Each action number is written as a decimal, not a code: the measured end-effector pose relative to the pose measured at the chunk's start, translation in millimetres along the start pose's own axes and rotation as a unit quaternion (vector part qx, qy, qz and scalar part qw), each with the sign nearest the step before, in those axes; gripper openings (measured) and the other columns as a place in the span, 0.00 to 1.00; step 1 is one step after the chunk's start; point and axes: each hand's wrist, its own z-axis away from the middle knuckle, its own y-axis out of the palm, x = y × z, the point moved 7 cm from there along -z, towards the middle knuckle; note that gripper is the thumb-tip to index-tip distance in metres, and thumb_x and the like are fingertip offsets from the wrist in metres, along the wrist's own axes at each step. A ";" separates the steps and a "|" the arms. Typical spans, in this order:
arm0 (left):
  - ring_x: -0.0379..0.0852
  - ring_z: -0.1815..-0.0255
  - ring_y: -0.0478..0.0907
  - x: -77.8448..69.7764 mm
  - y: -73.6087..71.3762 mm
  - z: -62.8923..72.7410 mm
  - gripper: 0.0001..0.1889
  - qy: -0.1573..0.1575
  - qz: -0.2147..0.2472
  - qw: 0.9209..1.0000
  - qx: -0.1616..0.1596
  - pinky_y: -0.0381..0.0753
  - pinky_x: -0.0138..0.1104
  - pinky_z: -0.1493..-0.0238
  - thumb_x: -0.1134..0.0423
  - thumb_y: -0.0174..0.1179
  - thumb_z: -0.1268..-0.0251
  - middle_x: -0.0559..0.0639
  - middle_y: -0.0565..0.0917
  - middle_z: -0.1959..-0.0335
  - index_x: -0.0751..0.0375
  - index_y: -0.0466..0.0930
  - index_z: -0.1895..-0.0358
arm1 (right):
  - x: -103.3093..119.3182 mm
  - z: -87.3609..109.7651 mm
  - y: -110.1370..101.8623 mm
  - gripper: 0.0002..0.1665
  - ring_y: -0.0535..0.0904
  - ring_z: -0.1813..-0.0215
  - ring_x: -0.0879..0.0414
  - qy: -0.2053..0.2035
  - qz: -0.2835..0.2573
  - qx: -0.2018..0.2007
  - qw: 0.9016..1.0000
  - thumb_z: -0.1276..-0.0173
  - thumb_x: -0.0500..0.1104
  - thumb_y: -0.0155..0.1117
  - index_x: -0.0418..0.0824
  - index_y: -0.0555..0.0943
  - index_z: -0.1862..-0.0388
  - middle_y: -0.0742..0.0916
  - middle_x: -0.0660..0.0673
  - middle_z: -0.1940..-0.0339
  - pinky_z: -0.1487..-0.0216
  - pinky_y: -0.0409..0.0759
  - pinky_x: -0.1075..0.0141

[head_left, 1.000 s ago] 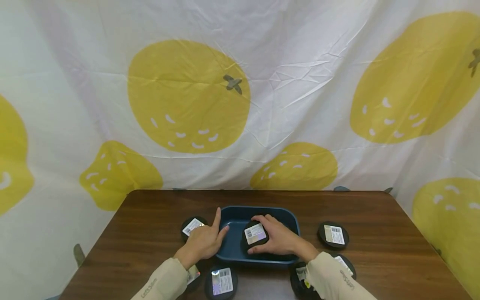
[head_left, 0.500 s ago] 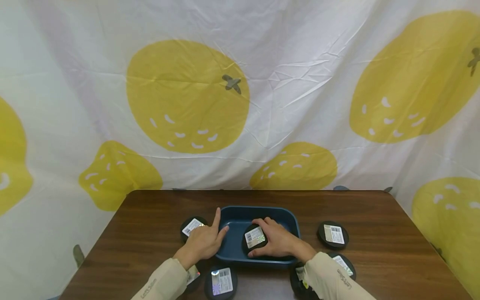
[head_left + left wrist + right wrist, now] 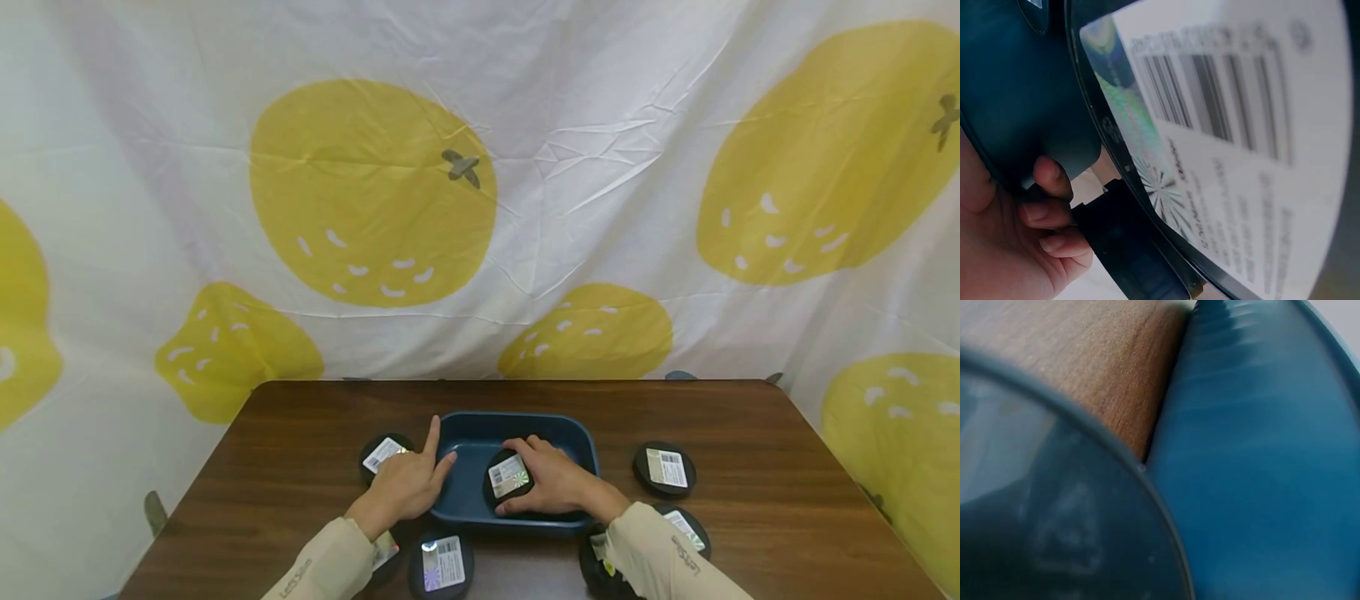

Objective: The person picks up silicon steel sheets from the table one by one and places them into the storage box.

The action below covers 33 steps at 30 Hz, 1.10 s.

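Note:
In the head view a blue rectangular tray (image 3: 517,414) lies on the brown table. My left hand (image 3: 405,485) holds its left side, thumb over the inside and index finger stretched along the rim. In the left wrist view the other fingers (image 3: 1063,240) of that hand curl at the tray's outer wall. My right hand (image 3: 553,479) grips a black round container (image 3: 508,477) with a white barcode label, inside the tray. Thumb and fingers lie on opposite sides of it. The right hand does not show in the right wrist view, where the tray's blue wall (image 3: 1260,462) fills the right side.
More labelled black round containers stand around the tray: one at its left (image 3: 381,452), one in front (image 3: 441,568), one at the right (image 3: 665,469). Others are partly covered by the sleeves. A fruit-patterned cloth (image 3: 585,208) hangs behind the table (image 3: 735,433).
The container in my right hand has turned slightly and shifted a little toward the front left between the first frame and the second. The left hand keeps its place on the tray.

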 end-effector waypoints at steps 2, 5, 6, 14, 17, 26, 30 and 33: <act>0.56 0.65 0.84 0.0 0.0 -0.1 0.37 0.001 -0.001 1.000 -0.002 0.79 0.49 0.57 0.45 0.43 0.21 0.63 0.86 0.65 0.66 0.49 0.22 | 0.3 -0.1 0.4 0.56 0.73 0.54 0.54 0.000 0.001 0.002 1.000 0.51 0.68 0.76 0.43 0.68 0.30 0.77 0.47 0.52 0.52 0.71 0.50; 0.55 0.65 0.84 0.3 0.4 0.0 0.37 0.001 -0.004 1.000 -0.004 0.79 0.49 0.58 0.44 0.43 0.21 0.63 0.86 0.65 0.66 0.49 0.22 | -0.1 -0.6 1.3 0.55 0.73 0.52 0.53 0.001 0.004 0.006 1.000 0.51 0.69 0.76 0.44 0.68 0.30 0.77 0.47 0.51 0.50 0.70 0.48; 0.55 0.65 0.84 0.5 0.7 0.1 0.37 0.000 -0.004 1.000 -0.004 0.79 0.49 0.58 0.44 0.43 0.21 0.63 0.86 0.65 0.66 0.49 0.22 | -0.3 -0.8 1.5 0.55 0.73 0.52 0.53 0.002 0.006 0.007 1.000 0.51 0.69 0.76 0.44 0.68 0.30 0.77 0.47 0.51 0.49 0.70 0.48; 0.55 0.65 0.84 0.5 1.6 0.3 0.36 -0.001 -0.003 1.000 -0.004 0.79 0.48 0.60 0.44 0.42 0.21 0.63 0.86 0.65 0.65 0.49 0.22 | -2.0 -0.9 1.1 0.54 0.73 0.51 0.52 0.014 0.011 0.012 1.000 0.52 0.68 0.76 0.47 0.68 0.30 0.77 0.47 0.52 0.49 0.70 0.46; 0.55 0.66 0.84 0.4 1.6 -0.1 0.36 -0.001 -0.006 1.000 -0.006 0.79 0.48 0.60 0.45 0.43 0.21 0.62 0.86 0.66 0.65 0.49 0.22 | -2.5 -1.1 1.3 0.55 0.73 0.52 0.52 0.018 0.018 0.013 1.000 0.52 0.69 0.76 0.48 0.68 0.30 0.77 0.47 0.52 0.49 0.70 0.46; 0.53 0.67 0.83 0.6 2.8 0.2 0.37 -0.008 -0.002 1.000 0.002 0.79 0.48 0.60 0.45 0.44 0.22 0.61 0.86 0.67 0.64 0.48 0.21 | -5.3 -1.2 4.1 0.55 0.73 0.50 0.51 0.030 0.028 0.020 0.999 0.52 0.70 0.75 0.50 0.67 0.29 0.77 0.46 0.50 0.46 0.70 0.45; 0.52 0.70 0.82 0.3 2.0 0.2 0.37 -0.003 -0.004 1.000 -0.002 0.79 0.48 0.61 0.46 0.46 0.22 0.59 0.85 0.71 0.65 0.48 0.21 | -4.9 -0.9 3.6 0.55 0.73 0.50 0.51 0.030 0.032 0.019 0.999 0.52 0.70 0.76 0.50 0.67 0.29 0.77 0.46 0.51 0.47 0.70 0.45; 0.50 0.72 0.80 -0.2 0.9 -0.2 0.37 0.004 -0.010 1.000 -0.008 0.79 0.47 0.63 0.46 0.47 0.23 0.56 0.82 0.76 0.66 0.49 0.22 | -4.7 -0.7 3.5 0.54 0.73 0.50 0.51 0.031 0.034 0.019 0.999 0.52 0.69 0.76 0.50 0.67 0.29 0.77 0.46 0.51 0.47 0.70 0.45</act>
